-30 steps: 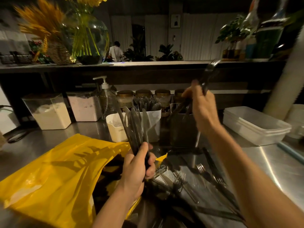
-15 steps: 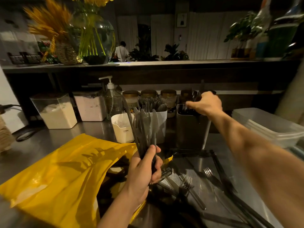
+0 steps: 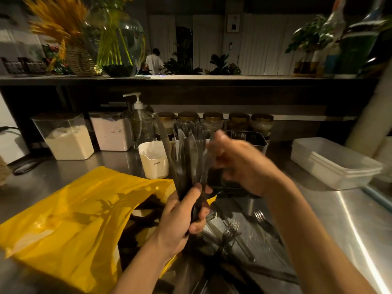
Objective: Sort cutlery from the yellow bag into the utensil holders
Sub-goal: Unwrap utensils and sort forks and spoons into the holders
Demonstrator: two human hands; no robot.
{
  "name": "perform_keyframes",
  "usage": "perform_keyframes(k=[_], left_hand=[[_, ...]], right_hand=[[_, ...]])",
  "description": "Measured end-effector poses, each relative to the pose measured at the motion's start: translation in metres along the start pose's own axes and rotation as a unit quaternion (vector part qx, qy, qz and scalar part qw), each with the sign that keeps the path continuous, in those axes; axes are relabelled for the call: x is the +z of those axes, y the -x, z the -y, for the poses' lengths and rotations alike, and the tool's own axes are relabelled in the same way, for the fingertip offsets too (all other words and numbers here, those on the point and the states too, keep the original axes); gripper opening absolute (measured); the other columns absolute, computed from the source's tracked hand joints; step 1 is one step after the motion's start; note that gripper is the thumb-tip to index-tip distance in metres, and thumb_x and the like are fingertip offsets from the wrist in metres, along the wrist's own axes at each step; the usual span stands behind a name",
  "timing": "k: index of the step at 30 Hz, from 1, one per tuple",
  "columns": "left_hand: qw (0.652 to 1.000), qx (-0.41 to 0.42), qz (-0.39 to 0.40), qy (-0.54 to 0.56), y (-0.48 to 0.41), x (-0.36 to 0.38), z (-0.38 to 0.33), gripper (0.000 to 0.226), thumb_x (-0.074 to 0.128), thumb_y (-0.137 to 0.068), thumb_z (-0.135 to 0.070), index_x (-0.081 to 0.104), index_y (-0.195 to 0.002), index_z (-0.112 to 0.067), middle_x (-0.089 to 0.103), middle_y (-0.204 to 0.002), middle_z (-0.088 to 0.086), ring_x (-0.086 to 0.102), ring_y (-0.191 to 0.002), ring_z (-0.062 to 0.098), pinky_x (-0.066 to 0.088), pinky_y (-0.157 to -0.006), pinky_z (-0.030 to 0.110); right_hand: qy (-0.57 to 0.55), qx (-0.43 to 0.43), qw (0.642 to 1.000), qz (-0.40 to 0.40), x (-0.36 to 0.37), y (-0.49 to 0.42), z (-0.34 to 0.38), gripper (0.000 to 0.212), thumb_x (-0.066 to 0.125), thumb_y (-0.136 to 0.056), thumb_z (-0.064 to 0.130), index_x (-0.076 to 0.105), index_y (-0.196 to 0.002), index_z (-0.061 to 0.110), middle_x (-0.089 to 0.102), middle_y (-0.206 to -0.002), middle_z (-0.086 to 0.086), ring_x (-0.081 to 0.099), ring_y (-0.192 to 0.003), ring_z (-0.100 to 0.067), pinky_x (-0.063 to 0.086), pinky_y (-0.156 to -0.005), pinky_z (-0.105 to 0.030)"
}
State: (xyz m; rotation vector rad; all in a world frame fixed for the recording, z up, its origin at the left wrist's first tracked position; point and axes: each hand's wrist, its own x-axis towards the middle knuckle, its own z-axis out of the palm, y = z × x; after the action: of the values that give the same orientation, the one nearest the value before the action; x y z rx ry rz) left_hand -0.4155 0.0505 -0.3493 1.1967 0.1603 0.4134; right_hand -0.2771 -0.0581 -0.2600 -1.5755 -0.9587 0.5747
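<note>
Along the far edge of the table (image 3: pixel 350 219) stand 2 clear canisters (image 3: pixel 65 136) part-filled with pale powder, a pump bottle (image 3: pixel 141 124) and a row of 5 lidded jars (image 3: pixel 213 120). In front of them is a small white cup (image 3: pixel 153 160); what it holds cannot be made out. A pale holder (image 3: pixel 209 137) is mostly hidden, with cutlery handles (image 3: pixel 196 126) crowding out of its top. Just to its right a dark metal holder (image 3: pixel 257 143) has fork tines showing above its rim. Toward the right edge sit 2 stacked white tubs (image 3: pixel 333 162).

The yellow bag (image 3: pixel 70 219) lies crumpled at the near left of the table. Its mouth opens toward the middle, with dark shapes inside that are too dim to name. Loose forks (image 3: pixel 232 228) lie scattered on the table just right of the bag's mouth.

The left grip (image 3: pixel 180 219) is clenched round the dark handles of a bunch of knives (image 3: pixel 187 158). It holds them upright over the bag's mouth, the grey blades fanning out above the fist in front of the pale holder.

The right grip (image 3: pixel 239 164) is blurred. It hangs just right of the blades, in front of the dark holder, and I cannot tell whether it grasps anything.
</note>
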Motion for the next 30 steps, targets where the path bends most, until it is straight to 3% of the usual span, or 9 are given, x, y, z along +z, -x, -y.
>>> perform_keyframes(k=[2,5,14,18,22,24,27,28,30], left_hand=[[1.0,-0.008,0.016,-0.005,0.003,0.002,-0.001,0.032,0.055,-0.087,-0.042,0.067,-0.095,-0.013,0.044,-0.059,0.008,0.028,-0.039,0.009,0.016,-0.043,0.023],[1.0,-0.013,0.025,-0.001,0.005,0.002,-0.003,0.034,0.056,-0.086,-0.043,0.067,-0.095,-0.012,0.044,-0.059,0.008,0.028,-0.04,0.01,0.015,-0.044,0.023],[0.999,-0.012,0.038,-0.013,0.005,0.002,-0.008,0.025,0.055,-0.086,-0.041,0.076,-0.085,-0.028,0.045,-0.06,0.003,0.03,-0.04,0.007,0.02,-0.044,0.021],[0.998,-0.012,0.055,-0.035,0.006,0.002,-0.007,0.026,0.056,-0.087,-0.039,0.076,-0.096,-0.024,0.046,-0.061,0.003,0.032,-0.042,0.006,0.023,-0.042,0.018],[0.999,-0.018,0.011,-0.029,0.002,0.001,-0.003,0.04,0.056,-0.088,-0.036,0.066,-0.114,-0.007,0.044,-0.059,0.0,0.035,-0.043,0.006,0.024,-0.04,0.019],[1.0,-0.012,-0.006,-0.025,-0.001,-0.001,-0.002,0.038,0.055,-0.092,-0.036,0.065,-0.114,-0.007,0.042,-0.059,0.001,0.033,-0.043,0.008,0.023,-0.041,0.021],[0.999,-0.013,-0.024,-0.034,-0.004,-0.002,-0.003,0.032,0.053,-0.096,-0.034,0.067,-0.11,-0.009,0.042,-0.059,0.001,0.032,-0.041,0.009,0.019,-0.045,0.024],[0.999,-0.01,-0.018,-0.039,-0.004,-0.003,-0.002,0.03,0.054,-0.095,-0.036,0.068,-0.104,-0.011,0.041,-0.059,0.002,0.032,-0.041,0.009,0.018,-0.045,0.024],[0.999,-0.004,0.011,-0.049,-0.002,-0.003,-0.002,0.029,0.06,-0.096,-0.04,0.066,-0.087,-0.014,0.039,-0.062,0.004,0.033,-0.042,0.009,0.022,-0.043,0.021]], right_hand=[[-0.027,-0.002,0.992,0.122,0.014,0.005,-0.003,0.04,0.067,-0.092,0.043,0.066,-0.106,0.005,0.062,-0.099,-0.017,0.058,-0.078,-0.025,0.044,-0.064,-0.027],[-0.08,-0.029,0.99,0.113,0.021,0.004,-0.003,0.005,0.064,-0.096,0.009,0.068,-0.094,0.006,0.059,-0.086,-0.015,0.054,-0.06,-0.017,0.045,-0.052,-0.023],[-0.136,-0.045,0.988,0.054,0.012,0.004,-0.006,0.037,0.076,-0.087,0.017,0.065,-0.107,-0.012,0.06,-0.096,-0.023,0.058,-0.078,-0.029,0.051,-0.065,-0.033],[-0.216,-0.091,0.969,-0.081,0.007,0.005,0.009,0.02,0.063,-0.095,0.03,0.073,-0.101,0.014,0.065,-0.087,-0.006,0.062,-0.083,-0.02,0.046,-0.081,-0.039],[-0.306,-0.23,0.894,-0.232,-0.006,0.018,0.029,0.024,0.045,-0.107,0.03,0.064,-0.106,0.016,0.067,-0.086,-0.001,0.065,-0.09,-0.018,0.052,-0.088,-0.036],[-0.271,-0.264,0.898,-0.226,-0.007,0.026,0.037,0.022,0.042,-0.108,0.025,0.061,-0.102,0.014,0.058,-0.075,0.001,0.058,-0.074,-0.015,0.053,-0.074,-0.029],[-0.103,-0.17,0.973,-0.115,0.013,0.03,0.039,0.013,0.052,-0.104,0.021,0.062,-0.1,0.014,0.049,-0.064,0.007,0.046,-0.054,-0.007,0.038,-0.049,-0.02],[-0.032,-0.141,0.987,-0.074,0.023,0.029,0.036,0.008,0.059,-0.1,0.018,0.064,-0.105,0.015,0.052,-0.066,0.009,0.048,-0.052,-0.004,0.039,-0.047,-0.017],[0.08,-0.117,0.988,-0.051,0.043,0.023,0.025,0.03,0.069,-0.094,0.017,0.064,-0.123,0.024,0.06,-0.069,0.018,0.058,-0.058,0.003,0.045,-0.053,-0.01]])
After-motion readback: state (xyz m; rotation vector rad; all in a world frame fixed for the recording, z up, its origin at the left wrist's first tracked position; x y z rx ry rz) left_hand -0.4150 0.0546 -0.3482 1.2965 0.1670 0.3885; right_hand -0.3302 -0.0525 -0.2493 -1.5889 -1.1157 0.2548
